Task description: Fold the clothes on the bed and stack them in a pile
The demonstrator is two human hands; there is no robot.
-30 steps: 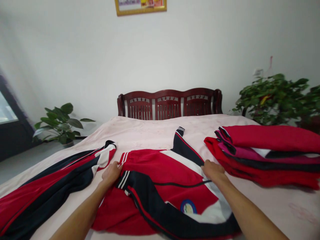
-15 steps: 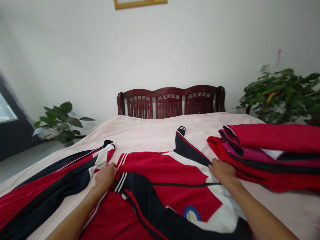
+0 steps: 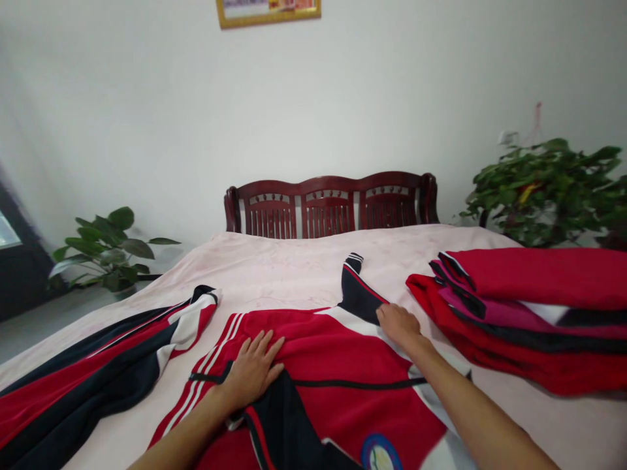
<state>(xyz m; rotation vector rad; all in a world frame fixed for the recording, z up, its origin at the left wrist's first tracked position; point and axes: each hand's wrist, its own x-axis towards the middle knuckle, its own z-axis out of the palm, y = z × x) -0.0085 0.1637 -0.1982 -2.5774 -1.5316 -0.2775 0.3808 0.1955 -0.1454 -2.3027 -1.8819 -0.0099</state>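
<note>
A red, white and navy track jacket (image 3: 343,352) lies spread out, with a round blue badge (image 3: 381,453) on its chest and white stripes along its hem. My left hand (image 3: 253,369) rests flat on it, fingers spread, near the hem and over the near navy sleeve, whose cuff it hides. At the far shoulder, my right hand (image 3: 399,324) has its fingers curled onto the fabric where the navy sleeve (image 3: 361,294) begins. That sleeve points away from me, its striped cuff at the far end.
The pink-sheeted bed (image 3: 284,267) bears a second garment (image 3: 112,352) on the left and a stack of folded clothes (image 3: 533,307) on the right. Behind are a dark red wooden bench back (image 3: 330,202), a potted plant (image 3: 108,248) and a leafy plant (image 3: 548,189).
My left hand has let go of the hem edge and moved right, onto the jacket, flattening out. My right hand has slid left and slightly away along the shoulder.
</note>
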